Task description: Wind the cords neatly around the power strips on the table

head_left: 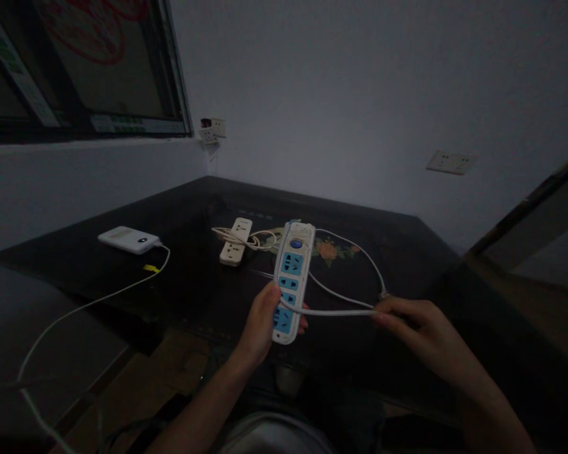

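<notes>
A white power strip (303,277) with blue socket panels and a dark blue switch is held upright, slightly tilted, over the table. Gripping its lower left side is my left hand (260,318), thumb across the front and fingertips showing at the right edge. The white cord (334,313) runs along the strip's left side, passes under my left thumb, and crosses the front to the right. There my right hand (411,321) pinches it between thumb and fingers. From that pinch, more of the cord loops back behind the strip.
On the dark table (208,202) lies a smaller white power strip (236,243) wrapped in its cord. A white power bank (127,239) with a cable (99,297) is at the left. Wall sockets (449,162) are mounted behind, beyond the table.
</notes>
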Demonstrator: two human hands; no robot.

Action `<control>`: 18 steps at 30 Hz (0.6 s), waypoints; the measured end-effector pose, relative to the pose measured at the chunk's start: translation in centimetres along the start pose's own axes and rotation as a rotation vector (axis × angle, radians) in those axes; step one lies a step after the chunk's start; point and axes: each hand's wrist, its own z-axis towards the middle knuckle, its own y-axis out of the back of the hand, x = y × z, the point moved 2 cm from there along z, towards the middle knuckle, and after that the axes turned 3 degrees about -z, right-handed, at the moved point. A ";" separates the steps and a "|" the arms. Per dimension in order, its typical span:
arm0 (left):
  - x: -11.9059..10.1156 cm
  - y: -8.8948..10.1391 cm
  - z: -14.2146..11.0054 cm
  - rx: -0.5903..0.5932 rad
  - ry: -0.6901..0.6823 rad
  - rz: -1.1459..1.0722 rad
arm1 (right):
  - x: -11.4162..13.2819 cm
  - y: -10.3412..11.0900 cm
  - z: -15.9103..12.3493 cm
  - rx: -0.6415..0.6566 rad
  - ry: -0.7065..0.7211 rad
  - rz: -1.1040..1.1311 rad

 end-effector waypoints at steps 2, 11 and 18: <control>0.2 0.1 0.1 -0.007 -0.013 0.018 | 0.5 0.1 -0.6 -0.032 0.006 -0.012; -0.2 0.1 -0.3 -0.021 0.090 -0.118 | 0.3 -1.3 -0.8 -0.036 -0.002 0.035; -1.6 -0.6 -2.1 0.222 0.272 -0.332 | -1.6 -4.0 0.1 0.281 -0.068 0.275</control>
